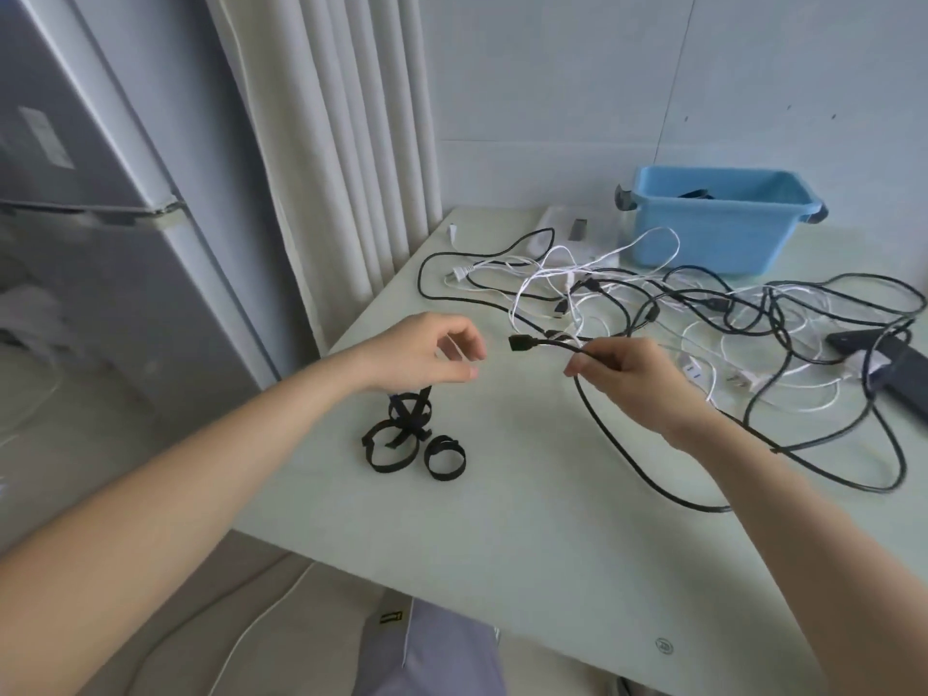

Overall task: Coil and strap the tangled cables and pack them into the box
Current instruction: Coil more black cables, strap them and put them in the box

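My right hand (630,381) pinches a black cable (617,442) a little behind its plug (518,342), which points left above the table. The cable loops down and right across the tabletop. My left hand (432,351) hovers just left of the plug with its fingers loosely curled and nothing in it. Below that hand lie several black hook-and-loop straps (409,437), some closed into rings. A tangle of black and white cables (703,303) covers the far right of the table. The blue plastic box (713,228) stands behind the tangle with something dark inside.
The pale green table (502,535) has its left edge next to a white curtain (341,143) and a grey fridge (90,218). A black power strip (884,364) lies at the right edge. A small grey adapter (578,229) sits near the box.
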The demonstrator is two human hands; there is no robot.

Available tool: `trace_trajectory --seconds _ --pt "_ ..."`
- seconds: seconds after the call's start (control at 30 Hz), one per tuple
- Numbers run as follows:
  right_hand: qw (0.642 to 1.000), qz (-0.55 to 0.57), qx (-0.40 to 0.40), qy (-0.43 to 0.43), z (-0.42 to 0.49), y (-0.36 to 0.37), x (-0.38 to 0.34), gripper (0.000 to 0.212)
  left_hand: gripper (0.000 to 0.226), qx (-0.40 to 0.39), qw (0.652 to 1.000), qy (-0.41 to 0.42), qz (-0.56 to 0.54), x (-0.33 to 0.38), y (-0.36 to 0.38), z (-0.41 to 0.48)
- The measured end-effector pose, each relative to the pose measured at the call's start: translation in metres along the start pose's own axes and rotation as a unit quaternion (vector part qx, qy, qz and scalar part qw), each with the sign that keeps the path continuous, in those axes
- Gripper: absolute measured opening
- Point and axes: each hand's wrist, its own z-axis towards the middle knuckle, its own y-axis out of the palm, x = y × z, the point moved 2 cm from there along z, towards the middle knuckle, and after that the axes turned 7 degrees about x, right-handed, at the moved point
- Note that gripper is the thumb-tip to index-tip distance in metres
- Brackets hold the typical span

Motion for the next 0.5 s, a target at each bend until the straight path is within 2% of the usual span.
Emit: trace_trajectory --seconds 0.1,0.17,0.2,0.27,0.37,0.43,0.5 --pt "0.999 0.034 -0.006 0.008 -0.006 -0.001 0.005 0.022 0.035 0.042 0.998 0.032 0.037 -0.006 0.007 -0.005" --pt "0.999 0.017 -0.023 -0.015 -0.009 -0.001 0.003 0.02 0.047 0.095 0.992 0.081 0.022 0.008 0.016 -0.001" --pt "0.999 0.008 -0.033 -0.027 -0.011 -0.003 0.003 0.019 0.051 0.096 0.989 0.11 0.021 0.02 0.022 0.004" --pt "0.997 -0.002 -0.051 -0.058 -0.012 -0.003 -0.001 0.02 0.053 0.039 0.989 0.137 0.028 0.039 0.037 0.012" --pt "0.993 -0.036 -0.044 -0.103 -0.012 -0.002 -0.007 0.021 0.032 -0.06 0.99 0.121 0.036 0.057 0.06 0.018" --pt "0.99 -0.08 -0.02 -0.116 -0.009 -0.006 -0.011 0.013 0.032 -0.052 0.992 0.109 0.034 0.058 0.064 0.022" --pt "0.987 -0.102 0.0 -0.123 -0.004 -0.019 -0.015 0.014 0.04 -0.06 0.995 0.043 -0.065 0.051 0.059 0.022"
